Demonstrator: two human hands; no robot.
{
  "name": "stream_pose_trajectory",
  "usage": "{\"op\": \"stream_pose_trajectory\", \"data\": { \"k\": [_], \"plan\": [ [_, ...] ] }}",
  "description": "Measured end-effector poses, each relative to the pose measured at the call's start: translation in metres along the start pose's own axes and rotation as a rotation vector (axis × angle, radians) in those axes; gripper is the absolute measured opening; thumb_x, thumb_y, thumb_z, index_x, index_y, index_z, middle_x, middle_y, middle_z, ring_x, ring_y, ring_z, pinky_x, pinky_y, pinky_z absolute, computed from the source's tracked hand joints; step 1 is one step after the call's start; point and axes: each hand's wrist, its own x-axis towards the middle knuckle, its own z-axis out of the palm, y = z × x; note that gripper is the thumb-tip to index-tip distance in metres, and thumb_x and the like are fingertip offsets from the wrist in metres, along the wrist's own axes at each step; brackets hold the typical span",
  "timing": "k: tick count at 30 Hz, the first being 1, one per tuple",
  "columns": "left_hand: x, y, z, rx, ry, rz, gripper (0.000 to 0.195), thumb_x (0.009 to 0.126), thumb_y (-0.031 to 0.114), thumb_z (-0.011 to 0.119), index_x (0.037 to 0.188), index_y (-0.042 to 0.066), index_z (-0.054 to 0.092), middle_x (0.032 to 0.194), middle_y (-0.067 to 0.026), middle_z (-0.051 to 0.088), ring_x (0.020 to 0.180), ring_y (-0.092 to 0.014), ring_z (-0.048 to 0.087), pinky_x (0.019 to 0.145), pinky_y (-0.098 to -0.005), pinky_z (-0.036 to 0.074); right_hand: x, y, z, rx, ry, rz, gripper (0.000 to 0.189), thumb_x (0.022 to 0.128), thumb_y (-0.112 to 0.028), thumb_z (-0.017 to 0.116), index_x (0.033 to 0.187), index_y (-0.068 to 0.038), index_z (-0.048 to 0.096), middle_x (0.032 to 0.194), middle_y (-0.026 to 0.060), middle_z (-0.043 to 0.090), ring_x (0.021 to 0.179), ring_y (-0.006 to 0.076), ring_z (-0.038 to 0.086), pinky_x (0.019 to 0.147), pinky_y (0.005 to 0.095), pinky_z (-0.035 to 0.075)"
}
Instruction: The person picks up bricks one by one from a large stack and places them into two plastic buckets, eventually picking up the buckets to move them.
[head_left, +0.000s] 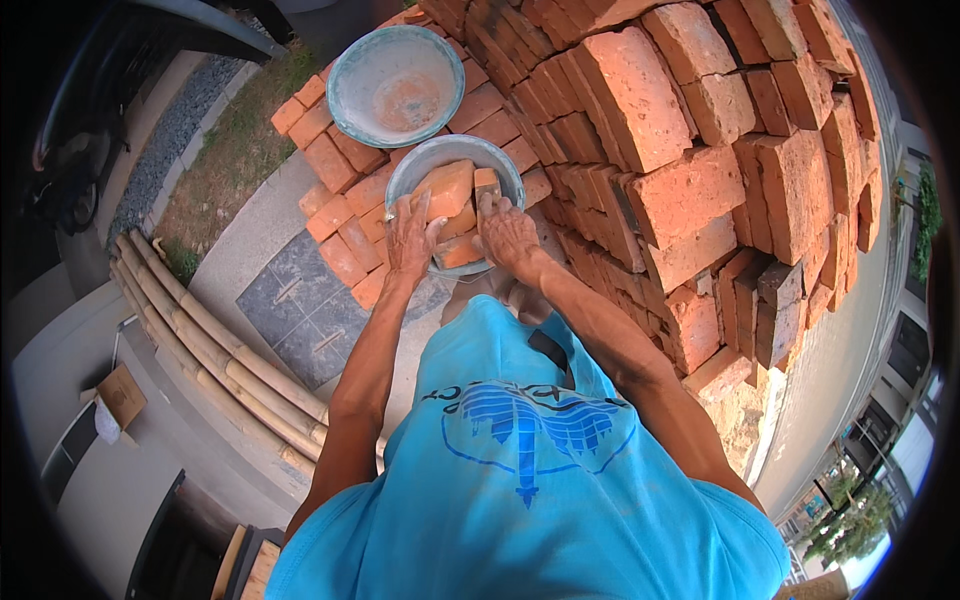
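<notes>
A round grey basin (504, 156) in front of me holds several orange-red bricks. My left hand (412, 231) lies at its left side, fingers spread against a large brick (448, 187); whether it grips the brick is unclear. At the right side of the basin my right hand (508, 231) has its fingers on a smaller brick piece (486, 180), its grip partly hidden by the hand itself. Beyond, touching or close to the first, stands a second basin (352, 97) with reddish dust on its bottom.
A tall stack of red bricks (686, 187) rises close on my right. Lower bricks (330, 161) lie under and beside the basins. Several bamboo poles (217, 349) run along the left, past dark paving tiles (300, 292) and a grass strip (232, 161).
</notes>
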Motion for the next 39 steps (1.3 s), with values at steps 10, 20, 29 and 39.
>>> {"op": "stream_pose_trajectory", "data": {
  "k": [10,20,29,39],
  "plan": [
    [0.027,0.091,-0.051,-0.298,0.032,0.098,0.055,0.093,0.019,0.066,0.139,-0.005,0.05,0.136,-0.0272,0.05,0.128,-0.045,0.049,0.108,-0.0501,0.04,-0.048,0.001,-0.025,0.156,0.254,0.052,0.048,0.085,-0.017,0.064,0.127,0.001,0.05,0.105,0.0215,0.063,0.089,0.0348,0.07,0.071,0.0435,0.058],
    [0.036,0.275,-0.011,-0.771,-0.36,0.088,0.089,0.09,0.029,0.072,0.152,-0.008,0.021,0.149,-0.0344,0.028,0.139,-0.041,0.037,0.112,-0.0478,0.036,-0.243,0.066,-0.109,0.475,0.602,0.091,0.043,0.078,-0.004,0.068,0.12,-0.004,0.065,0.102,0.0143,0.066,0.086,0.0338,0.067,0.076,0.0427,0.056],
    [0.012,0.315,0.019,-0.376,0.046,0.415,0.115,0.075,0.032,0.085,0.154,-0.005,0.011,0.153,-0.0331,0.018,0.142,-0.046,0.024,0.116,-0.0529,0.026,-0.318,0.262,-0.206,-0.045,1.187,0.595,0.055,0.088,-0.029,0.066,0.138,-0.007,0.057,0.131,0.0204,0.058,0.123,0.0378,0.052,0.103,0.0468,0.044],
    [0.015,0.331,0.017,-0.23,0.106,0.408,0.117,0.065,0.017,0.089,0.154,-0.004,0.015,0.135,-0.0288,0.035,0.125,-0.043,0.04,0.105,-0.0515,0.037,-0.31,0.297,-0.187,0.11,1.245,0.548,0.064,0.088,-0.038,0.069,0.141,-0.005,0.052,0.131,0.0229,0.055,0.124,0.04,0.049,0.107,0.0484,0.039]
  ]
}}
